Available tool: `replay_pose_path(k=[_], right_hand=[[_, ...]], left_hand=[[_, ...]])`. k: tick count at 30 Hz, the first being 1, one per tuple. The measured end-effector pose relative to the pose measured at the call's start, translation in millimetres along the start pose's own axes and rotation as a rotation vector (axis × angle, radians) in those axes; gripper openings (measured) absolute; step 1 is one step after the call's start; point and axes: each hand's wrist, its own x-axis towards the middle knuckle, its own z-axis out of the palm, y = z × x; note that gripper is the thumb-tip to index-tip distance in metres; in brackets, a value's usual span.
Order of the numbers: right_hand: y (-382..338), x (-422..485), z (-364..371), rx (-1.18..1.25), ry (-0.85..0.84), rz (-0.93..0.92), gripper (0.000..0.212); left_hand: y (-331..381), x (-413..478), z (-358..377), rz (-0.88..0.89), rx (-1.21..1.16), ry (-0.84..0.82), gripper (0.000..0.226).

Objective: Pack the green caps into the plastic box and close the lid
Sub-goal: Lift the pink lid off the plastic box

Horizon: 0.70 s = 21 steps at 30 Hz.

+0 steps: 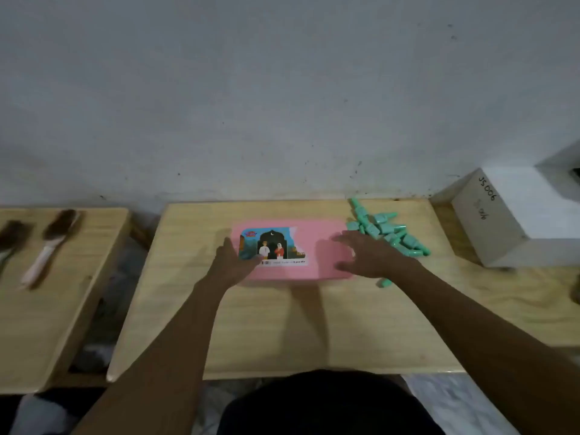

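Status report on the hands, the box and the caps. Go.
Left hand and right hand open, spread over pink plastic box, lid shut. Mint-green plastic caps piled on wooden table, right of box. Nothing blocking.

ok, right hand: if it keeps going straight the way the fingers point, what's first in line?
The right hand points up-left over the pink box lid. Straight on it likely crosses only the lid, then bare table; the green caps lie off to its right. Height is unclear.

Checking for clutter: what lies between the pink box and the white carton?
In the head view, the pile of green caps lies between the pink box and white carton.
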Motion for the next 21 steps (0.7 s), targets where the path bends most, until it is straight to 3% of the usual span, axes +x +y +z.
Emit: replay_pose_path(k=[5,8,13,21], right_hand=[[11,0,18,-0.289,-0.008,-0.060,0.093],[15,9,28,-0.431,0.050,-0.079,0.088],[4,17,28,-0.590,-0.034,-0.072,0.077],[-1,23,19,-0.624,-0.125,-0.120,0.075]], left_hand=[[-12,-3,5,0.056,-0.007,-0.036,0.114],[-21,2,7,0.073,-0.045,-0.035,0.111],[-25,-1,10,0.102,-0.089,-0.037,0.105],[-24,-15,13,0.134,-0.154,0.009,0.104]])
